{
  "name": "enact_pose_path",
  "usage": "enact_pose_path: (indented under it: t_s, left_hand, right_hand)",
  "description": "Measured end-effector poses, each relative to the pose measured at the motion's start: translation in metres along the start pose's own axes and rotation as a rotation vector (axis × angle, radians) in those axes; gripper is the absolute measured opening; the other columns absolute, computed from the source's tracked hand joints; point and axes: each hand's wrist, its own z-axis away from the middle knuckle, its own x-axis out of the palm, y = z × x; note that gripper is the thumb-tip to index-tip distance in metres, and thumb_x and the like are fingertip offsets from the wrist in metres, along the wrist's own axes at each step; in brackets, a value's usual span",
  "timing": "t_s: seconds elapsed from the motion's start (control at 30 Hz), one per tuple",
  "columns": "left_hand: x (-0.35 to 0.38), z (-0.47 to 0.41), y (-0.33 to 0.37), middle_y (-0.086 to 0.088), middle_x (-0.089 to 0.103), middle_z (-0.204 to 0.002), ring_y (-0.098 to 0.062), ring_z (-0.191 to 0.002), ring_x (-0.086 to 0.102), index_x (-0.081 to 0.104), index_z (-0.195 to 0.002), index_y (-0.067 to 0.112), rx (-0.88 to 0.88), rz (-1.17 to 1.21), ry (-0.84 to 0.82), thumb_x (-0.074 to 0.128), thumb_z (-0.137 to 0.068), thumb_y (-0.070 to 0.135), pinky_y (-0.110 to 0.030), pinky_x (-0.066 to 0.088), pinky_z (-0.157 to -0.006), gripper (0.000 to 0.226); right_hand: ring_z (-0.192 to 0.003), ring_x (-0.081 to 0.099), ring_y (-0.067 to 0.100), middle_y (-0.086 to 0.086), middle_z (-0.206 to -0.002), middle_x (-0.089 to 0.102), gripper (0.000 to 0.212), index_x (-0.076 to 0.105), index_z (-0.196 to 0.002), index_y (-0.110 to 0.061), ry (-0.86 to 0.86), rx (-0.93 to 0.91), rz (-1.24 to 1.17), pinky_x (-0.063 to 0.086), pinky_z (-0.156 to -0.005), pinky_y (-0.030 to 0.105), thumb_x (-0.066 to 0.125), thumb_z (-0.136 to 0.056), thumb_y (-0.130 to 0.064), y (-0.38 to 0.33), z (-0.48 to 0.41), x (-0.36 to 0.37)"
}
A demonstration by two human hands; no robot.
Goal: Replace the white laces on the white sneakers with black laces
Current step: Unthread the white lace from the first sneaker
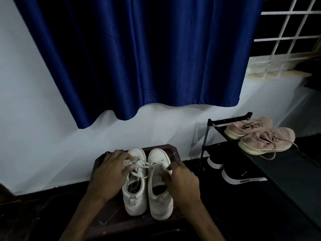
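Observation:
Two white sneakers stand side by side, toes away from me, on a dark brown stool [111,221]. The left sneaker [134,193] and the right sneaker [160,200] both carry white laces [145,164], which lie loose and tangled across the gap between them. My left hand [111,173] lies over the left shoe's lacing, its fingertips curled into the white laces. At the right shoe's outer side my right hand [182,181] has fingers curled at the laces near the tongue. Something dark, maybe black laces [106,153], lies behind my left hand.
A black shoe rack [286,162] stands to the right, with a pair of pink sneakers [260,136] on top and black sneakers [239,174] on a lower shelf. A blue curtain [139,58] hangs on the white wall behind. The floor is dark.

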Motion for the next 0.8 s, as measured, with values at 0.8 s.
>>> enact_pose_path:
  t_s: [0.8]
  left_hand:
    - [0.064, -0.022, -0.001, 0.022, 0.033, -0.15, -0.003, -0.138, 0.032, 0.055, -0.126, 0.043, 0.123, 0.219, -0.109, 0.05, -0.061, 0.079, -0.034, 0.029, -0.111, 0.074]
  right_hand:
    - [-0.087, 0.065, 0.018, 0.011, -0.091, 0.072, 0.03, 0.075, -0.092, -0.011, -0.597, -0.05, -0.155, 0.049, -0.077, 0.034, 0.057, -0.078, -0.03, -0.001, -0.079, -0.004]
